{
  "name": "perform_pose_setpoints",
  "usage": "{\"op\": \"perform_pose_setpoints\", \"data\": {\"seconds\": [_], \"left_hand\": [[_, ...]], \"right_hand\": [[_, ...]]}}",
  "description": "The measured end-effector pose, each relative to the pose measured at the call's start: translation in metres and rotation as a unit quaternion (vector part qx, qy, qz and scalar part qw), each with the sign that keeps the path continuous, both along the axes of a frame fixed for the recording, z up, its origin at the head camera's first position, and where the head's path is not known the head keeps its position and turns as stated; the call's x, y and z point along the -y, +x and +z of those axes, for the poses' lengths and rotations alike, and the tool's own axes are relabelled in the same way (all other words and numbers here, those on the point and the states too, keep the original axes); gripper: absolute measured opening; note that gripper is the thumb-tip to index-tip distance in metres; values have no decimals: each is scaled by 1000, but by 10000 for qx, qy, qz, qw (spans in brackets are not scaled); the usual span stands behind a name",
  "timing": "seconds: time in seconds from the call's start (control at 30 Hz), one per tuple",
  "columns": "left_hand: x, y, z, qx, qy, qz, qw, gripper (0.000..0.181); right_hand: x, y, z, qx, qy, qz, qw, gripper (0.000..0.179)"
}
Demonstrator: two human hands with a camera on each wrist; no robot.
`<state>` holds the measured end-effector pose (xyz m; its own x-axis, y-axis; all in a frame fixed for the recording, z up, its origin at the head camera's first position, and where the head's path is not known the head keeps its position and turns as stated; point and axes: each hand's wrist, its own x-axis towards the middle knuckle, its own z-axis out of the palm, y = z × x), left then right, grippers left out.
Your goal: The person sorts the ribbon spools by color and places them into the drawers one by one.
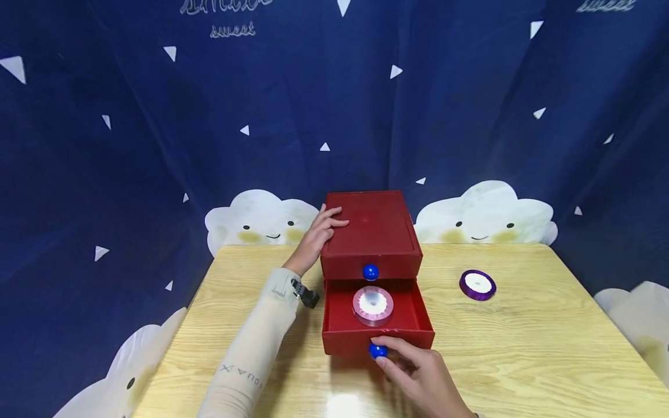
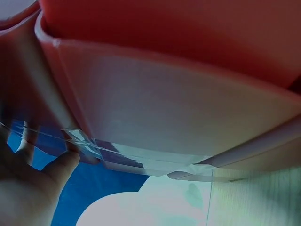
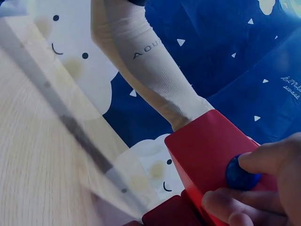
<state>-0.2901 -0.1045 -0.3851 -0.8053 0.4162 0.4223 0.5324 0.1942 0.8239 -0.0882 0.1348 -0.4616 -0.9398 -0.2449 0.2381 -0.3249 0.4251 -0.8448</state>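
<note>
A red two-drawer box stands on the table, its lower drawer pulled out. My left hand rests on the box's top left edge, fingers extended over the lid. In the left wrist view, that hand's thumb lies against the box. Between thumb and fingertips, my right hand pinches the lower drawer's round blue knob; the right wrist view also shows this knob between the fingers. Inside the drawer lies a pink ribbon spool with a white centre. The upper drawer, with its blue knob, is closed.
To the right of the box, a purple ribbon spool lies flat on the wooden table. Behind the table hangs a dark blue curtain with white triangles and clouds. A black strap device sits on the left wrist.
</note>
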Motion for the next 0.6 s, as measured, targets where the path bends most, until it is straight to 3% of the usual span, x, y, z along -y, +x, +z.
{"op": "perform_pose_setpoints", "data": {"seconds": [0.13, 0.37, 0.6], "left_hand": [[-2, -1, -4, 5, 5, -7, 10000, 39], [1, -29, -32, -282, 65, 89, 9995, 40], [1, -30, -32, -388, 73, 197, 9990, 40]], "right_hand": [[-1, -3, -2, -118, -27, 36, 9999, 29], [2, -13, -6, -683, 228, 51, 9974, 36], [2, -26, -9, -1333, 360, 182, 9902, 32]]}}
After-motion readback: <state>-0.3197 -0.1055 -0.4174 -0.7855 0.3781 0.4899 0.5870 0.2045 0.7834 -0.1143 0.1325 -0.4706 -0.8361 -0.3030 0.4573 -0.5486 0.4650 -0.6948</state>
